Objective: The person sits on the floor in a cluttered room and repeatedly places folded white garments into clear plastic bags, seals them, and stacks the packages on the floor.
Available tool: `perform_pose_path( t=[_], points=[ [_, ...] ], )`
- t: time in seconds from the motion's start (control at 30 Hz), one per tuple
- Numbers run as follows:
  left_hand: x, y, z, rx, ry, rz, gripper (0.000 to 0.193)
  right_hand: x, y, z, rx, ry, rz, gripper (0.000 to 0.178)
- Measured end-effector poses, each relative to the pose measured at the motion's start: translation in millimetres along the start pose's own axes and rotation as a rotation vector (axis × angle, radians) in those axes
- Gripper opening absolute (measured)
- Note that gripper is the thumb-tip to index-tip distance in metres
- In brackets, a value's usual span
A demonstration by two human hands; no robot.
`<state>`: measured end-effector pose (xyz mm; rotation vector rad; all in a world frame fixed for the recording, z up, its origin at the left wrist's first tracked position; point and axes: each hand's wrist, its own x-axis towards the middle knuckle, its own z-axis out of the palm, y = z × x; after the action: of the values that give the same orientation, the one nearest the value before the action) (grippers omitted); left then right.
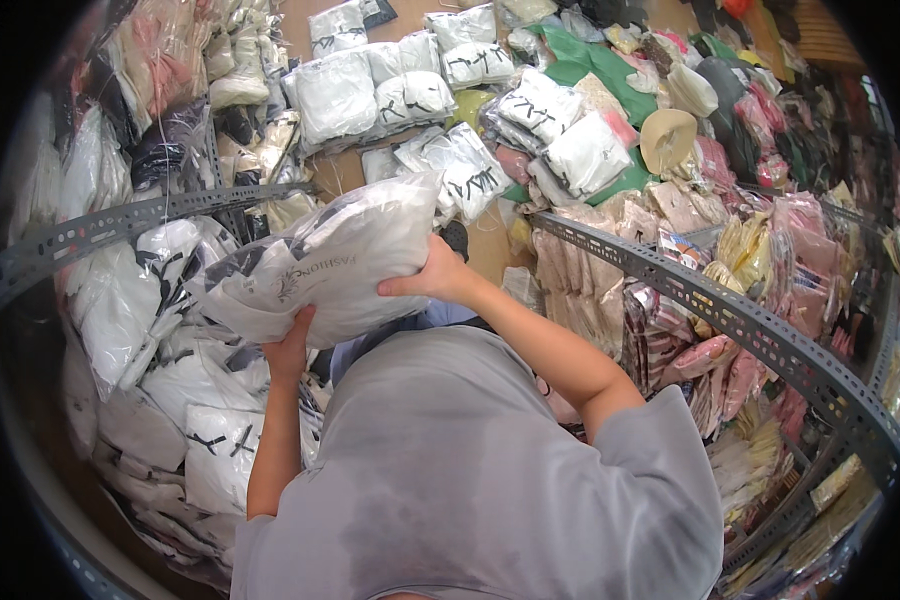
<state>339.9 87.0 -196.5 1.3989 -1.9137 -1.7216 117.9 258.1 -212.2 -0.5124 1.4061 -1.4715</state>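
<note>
Between my two hands is a large plastic-bagged garment bundle (360, 240), white with a dark part showing at its left side and printing on the clear bag. My left hand (290, 343) grips its lower edge, thumb on top and fingers hidden underneath. On the right end, my right hand (435, 275) clasps the bag, thumb lying across the face and the other fingers out of sight behind. The bundle is tilted, held above the floor in front of my body. Bagged white clothes (120, 305) lie on the shelf just left of it.
Grey perforated metal shelf rails run along the left (120, 220) and right (710, 298). White packs with black bows (415, 97) are piled on the floor ahead. A tan hat (668, 140) and a green sheet (630, 95) lie among bagged clothes. Pink bagged garments (805, 260) fill the right shelves.
</note>
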Motion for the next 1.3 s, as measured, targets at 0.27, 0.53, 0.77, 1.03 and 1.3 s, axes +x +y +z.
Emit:
perform_pose_path(
  t=[0.27,0.53,0.77,1.03,1.3],
  points=[
    [0,17,8,0.008,0.084,-0.127,0.039,-3,-17,4,-0.205,0.035,-0.067,0.051],
    [6,-14,-1,0.024,0.049,-0.079,0.038,-4,-18,10,-0.228,0.049,-0.077,0.039],
    [13,-50,-6,0.109,-0.006,0.020,0.037,-4,-21,9,-0.271,0.032,-0.199,0.034],
    [13,-52,-4,0.103,0.003,0.027,0.036,-4,-17,9,-0.276,0.010,-0.246,0.035],
    [6,-15,11,0.034,0.050,-0.050,0.036,-4,-10,7,-0.284,0.012,-0.202,0.036]
  ],
)
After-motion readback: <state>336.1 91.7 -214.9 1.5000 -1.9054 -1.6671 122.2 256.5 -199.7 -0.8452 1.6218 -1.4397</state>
